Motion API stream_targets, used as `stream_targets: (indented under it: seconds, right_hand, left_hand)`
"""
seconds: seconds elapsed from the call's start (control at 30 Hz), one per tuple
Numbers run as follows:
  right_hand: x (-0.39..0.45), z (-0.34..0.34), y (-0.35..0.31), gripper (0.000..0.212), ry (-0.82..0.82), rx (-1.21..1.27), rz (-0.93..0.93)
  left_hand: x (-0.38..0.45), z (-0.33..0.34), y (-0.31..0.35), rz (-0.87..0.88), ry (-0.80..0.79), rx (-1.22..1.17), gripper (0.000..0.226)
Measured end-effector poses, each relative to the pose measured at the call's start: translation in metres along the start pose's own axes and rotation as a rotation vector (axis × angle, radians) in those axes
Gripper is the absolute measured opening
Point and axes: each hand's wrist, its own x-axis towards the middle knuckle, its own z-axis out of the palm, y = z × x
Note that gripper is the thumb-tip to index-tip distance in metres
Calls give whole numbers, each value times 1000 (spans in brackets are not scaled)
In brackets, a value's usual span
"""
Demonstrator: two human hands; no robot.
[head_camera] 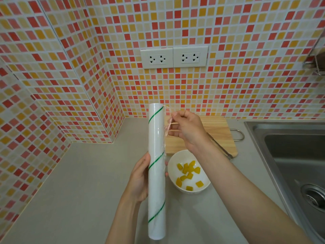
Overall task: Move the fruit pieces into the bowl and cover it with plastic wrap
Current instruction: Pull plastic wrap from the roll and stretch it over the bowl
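Note:
A long white roll of plastic wrap with green spiral stripes stands upright in front of me, above the counter. My left hand grips it around the middle. My right hand pinches the loose edge of clear film, lifted a short way off the roll's upper right side. Just right of the roll, a white bowl rests on the counter with several yellow fruit pieces inside it. My right forearm crosses over the bowl's far edge.
A wooden cutting board lies behind the bowl, with a knife partly hidden under my arm. A steel sink is at the right. The grey counter stretches left to the tiled walls. Two wall sockets sit above.

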Motion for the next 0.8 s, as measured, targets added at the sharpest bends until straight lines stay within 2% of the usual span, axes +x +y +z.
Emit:
stream_targets:
  seconds: [0.2,0.37,0.47,0.7,0.8]
  right_hand:
    - [-4,-6,-8,16,102,-152,-237]
    - [-6,-8,-18,17,102,-113,-298]
    - [-5,-9,-23,15,125,-103,-316]
    - [-1,-22,-17,9,183,-187,-386]
    - [-10,-36,6,30,226,-213,-277]
  left_hand:
    - [10,3,1,67,86,193,36]
    - [20,4,8,179,230,518,36]
    - [25,7,11,209,250,632,37]
    - [31,18,7,176,239,601,34]
    - [32,21,6,169,249,578,33]
